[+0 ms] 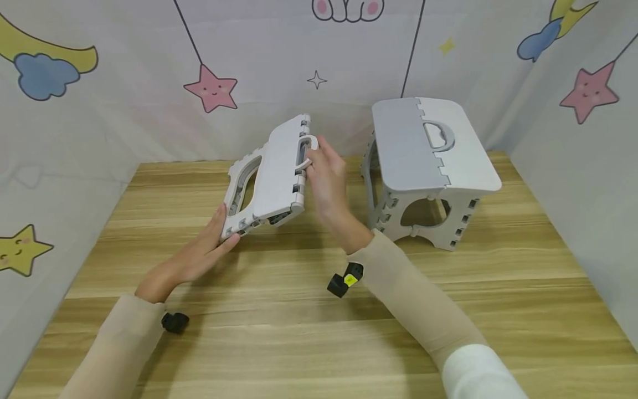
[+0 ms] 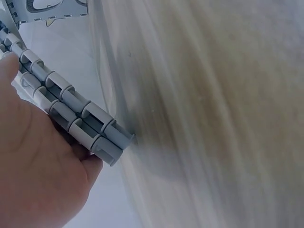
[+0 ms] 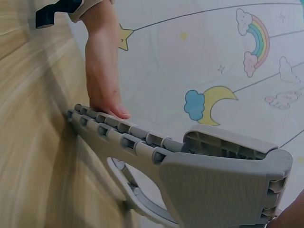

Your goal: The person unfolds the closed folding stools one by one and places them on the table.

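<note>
A white folding stool (image 1: 281, 169), mostly folded flat, tilts up off the wooden table. My right hand (image 1: 326, 180) holds its carry handle at the upper right, with fingers at the handle opening. At the lower left, my left hand (image 1: 204, 252) holds the hinged edge of the legs. The left wrist view shows that row of grey hinge knuckles (image 2: 71, 102) lying against the left hand (image 2: 42, 161). In the right wrist view, the left hand (image 3: 102, 90) comes down on the stool's far end, while only a bit of my right hand (image 3: 289, 213) shows at the corner.
An unfolded stool (image 1: 408, 144) with a grey and white top stands at the back right of the wooden table (image 1: 279, 327). Behind the table hangs a white curtain (image 1: 269, 50) printed with stars, moons and clouds. Small black cameras (image 1: 174, 322) sit on both wrists.
</note>
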Available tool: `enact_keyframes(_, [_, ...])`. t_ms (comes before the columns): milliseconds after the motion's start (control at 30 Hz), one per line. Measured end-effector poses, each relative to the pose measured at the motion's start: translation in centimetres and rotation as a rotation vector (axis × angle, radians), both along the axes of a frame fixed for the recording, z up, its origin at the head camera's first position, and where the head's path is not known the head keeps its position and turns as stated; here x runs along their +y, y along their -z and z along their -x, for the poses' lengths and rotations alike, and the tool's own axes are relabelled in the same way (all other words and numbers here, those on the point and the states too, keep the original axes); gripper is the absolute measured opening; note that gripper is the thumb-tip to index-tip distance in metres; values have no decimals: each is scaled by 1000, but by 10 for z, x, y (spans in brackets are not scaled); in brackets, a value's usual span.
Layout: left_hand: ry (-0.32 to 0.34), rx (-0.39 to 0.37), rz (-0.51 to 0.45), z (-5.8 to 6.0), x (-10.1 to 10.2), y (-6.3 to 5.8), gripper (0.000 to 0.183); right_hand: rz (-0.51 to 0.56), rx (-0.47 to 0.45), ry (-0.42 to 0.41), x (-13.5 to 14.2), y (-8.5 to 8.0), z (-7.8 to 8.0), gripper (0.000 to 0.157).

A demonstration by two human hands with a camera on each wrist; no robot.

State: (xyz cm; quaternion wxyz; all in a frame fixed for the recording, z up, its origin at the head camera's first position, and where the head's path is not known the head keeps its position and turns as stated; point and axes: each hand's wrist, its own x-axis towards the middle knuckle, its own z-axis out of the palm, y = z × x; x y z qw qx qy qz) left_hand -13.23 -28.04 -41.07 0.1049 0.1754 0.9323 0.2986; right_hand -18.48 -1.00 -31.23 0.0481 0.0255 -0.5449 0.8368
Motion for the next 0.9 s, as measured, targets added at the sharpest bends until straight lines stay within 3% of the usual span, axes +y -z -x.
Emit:
enact_keyframes(267, [-6, 23, -78, -1, -4, -2, 72, -180, 99, -83, -14, -20, 1, 63])
enact_keyframes(467, [-12, -2, -146, -1, -7, -2, 69, -252, 173, -161, -23, -32, 2, 65])
enact_keyframes(900, [63, -8, -292, 3, -15, 3, 59, -424, 180, -242, -47, -53, 1, 65])
